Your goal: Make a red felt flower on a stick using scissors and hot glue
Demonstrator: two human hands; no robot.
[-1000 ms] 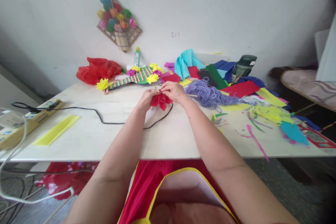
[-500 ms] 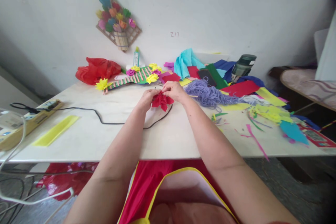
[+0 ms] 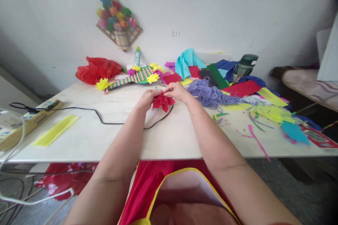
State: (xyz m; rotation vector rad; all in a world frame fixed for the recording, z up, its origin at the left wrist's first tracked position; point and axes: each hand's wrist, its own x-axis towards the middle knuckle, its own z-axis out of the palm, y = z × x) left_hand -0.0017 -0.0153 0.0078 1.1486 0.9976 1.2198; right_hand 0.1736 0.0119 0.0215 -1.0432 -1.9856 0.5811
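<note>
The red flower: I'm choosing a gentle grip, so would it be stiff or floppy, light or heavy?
The red flower is probably light, as its petals look thin and papery. It may be floppy at the edges, where they splay outward. A hard squeeze might crush its gathered folds.

Before you, the white counter (image 3: 171, 144) carries a power strip (image 3: 33, 122), yellow strip (image 3: 56, 130), black cable (image 3: 111, 123) and purple yarn (image 3: 207, 93).

Premises: a makeshift craft workspace; whether home or workshop cannot be determined. Evidence: on the white table (image 3: 169, 144) lie coloured sheets (image 3: 244, 88), purple yarn (image 3: 206, 93) and offcuts (image 3: 257, 142); on the wall (image 3: 224, 17) above the table, a flower decoration (image 3: 117, 26); at the table's left end, a power strip (image 3: 31, 125).
</note>
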